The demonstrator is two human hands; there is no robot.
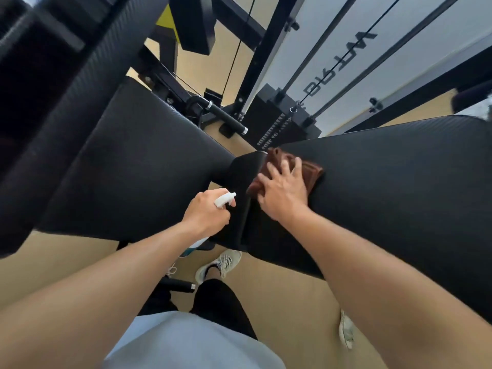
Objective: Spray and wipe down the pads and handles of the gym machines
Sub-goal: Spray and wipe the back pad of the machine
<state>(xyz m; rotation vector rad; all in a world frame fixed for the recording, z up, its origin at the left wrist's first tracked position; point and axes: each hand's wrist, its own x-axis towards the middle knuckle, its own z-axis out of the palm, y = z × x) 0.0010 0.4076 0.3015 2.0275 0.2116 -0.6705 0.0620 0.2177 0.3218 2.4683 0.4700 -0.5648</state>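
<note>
Hands at work on a gym bench are seen from the head view, looking steeply down. At centre frame, the right hand (283, 190) is laid flat, fingers spread wide, on a folded brown cloth (308, 170), which is pressed against the near end of a long black textured vinyl pad (386, 187). That pad's long axis runs from centre frame out toward the right edge and lower right, so nearly all of its unwiped length lies to the right of the hand and beyond it. Just left of the cloth, a short smooth black hinge cover (243, 177) sits between this pad and a second black textured pad (138, 161), which stretches toward the upper left.

The left hand (206, 213) is curled closed around the neck of a white plastic spray bottle (225, 199), just left of the right hand, and the nozzle is pointed toward the hinge cover. The bottle's lower body is mostly hidden under the forearm.

Further back, above centre, a black foam-gripped handle (226, 118) is seen, well apart from both hands, and a black weight stack (279, 121) is beside it. A second black handle (177, 284) is visible low in the frame near a white trainer (218, 265) on the tan floor (279, 302).

As a judgement, the wipe would be carried rightward along the pad by the right hand, the nearer one.
</note>
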